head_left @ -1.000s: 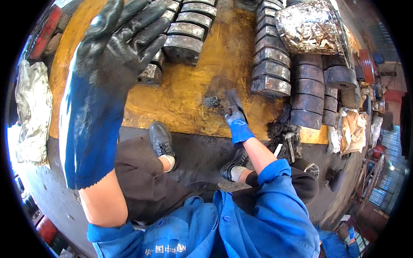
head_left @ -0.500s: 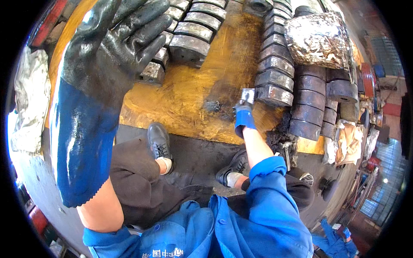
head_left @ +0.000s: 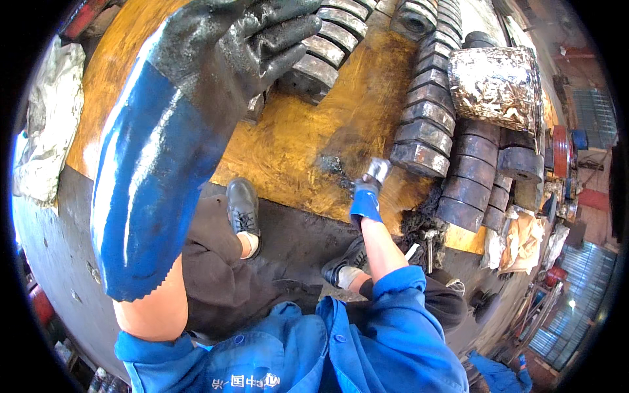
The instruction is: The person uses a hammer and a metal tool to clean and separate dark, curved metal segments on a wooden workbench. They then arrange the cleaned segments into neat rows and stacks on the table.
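Note:
Close to the camera at upper left is my left hand [head_left: 226,56], in a long glove with a black palm and a blue cuff. Its fingers stretch out, some past the upper edge, and nothing shows in them. Lower and to the right, my right hand [head_left: 367,185] wears a blue and dark glove. Its fingers close on a small shiny silvery piece [head_left: 378,169], too blurred to name. That hand is above the front part of the yellow-brown stained work surface [head_left: 288,157], beside the front end of a row of dark metal blocks [head_left: 422,147].
More curved metal blocks [head_left: 311,72] stand in rows at the far middle. A stained silvery drum [head_left: 495,85] rests at right by stacked dark cylinders [head_left: 468,164]. A hammer-like tool [head_left: 430,249] and dark fibrous matter [head_left: 419,213] lie nearer. Another person in blue [head_left: 498,373] is at lower right.
My left hand has shifted right and up, its fingers further past the upper edge. The silvery piece in my right hand has tilted. The blocks and drum sit slightly lower in view.

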